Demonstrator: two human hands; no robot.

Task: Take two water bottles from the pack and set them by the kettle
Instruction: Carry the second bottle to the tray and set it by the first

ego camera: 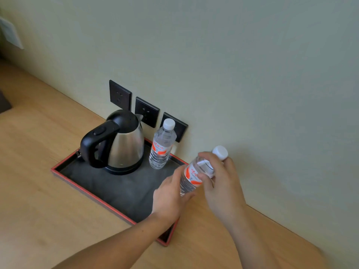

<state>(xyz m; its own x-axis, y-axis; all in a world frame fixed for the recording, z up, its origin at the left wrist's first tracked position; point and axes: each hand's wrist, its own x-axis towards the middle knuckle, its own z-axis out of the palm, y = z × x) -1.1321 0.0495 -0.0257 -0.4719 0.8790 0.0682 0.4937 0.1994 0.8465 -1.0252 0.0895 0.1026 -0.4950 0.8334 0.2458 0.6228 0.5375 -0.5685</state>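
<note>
A steel kettle (pixel 120 144) with a black handle stands on a dark tray (pixel 97 177) with a red rim. One clear water bottle (pixel 162 146) with a white cap and an orange label stands upright on the tray, just right of the kettle. A second, matching bottle (pixel 194 175) is tilted above the tray's right end. My right hand (pixel 219 183) grips its upper part below the cap. My left hand (pixel 171 197) holds its lower part. The pack is out of sight.
Three black wall sockets (pixel 146 111) sit on the pale wall right behind the kettle and the standing bottle. The tray lies on a light wooden counter (pixel 38 191) that meets the wall. A dark object (pixel 3 102) shows at the left edge.
</note>
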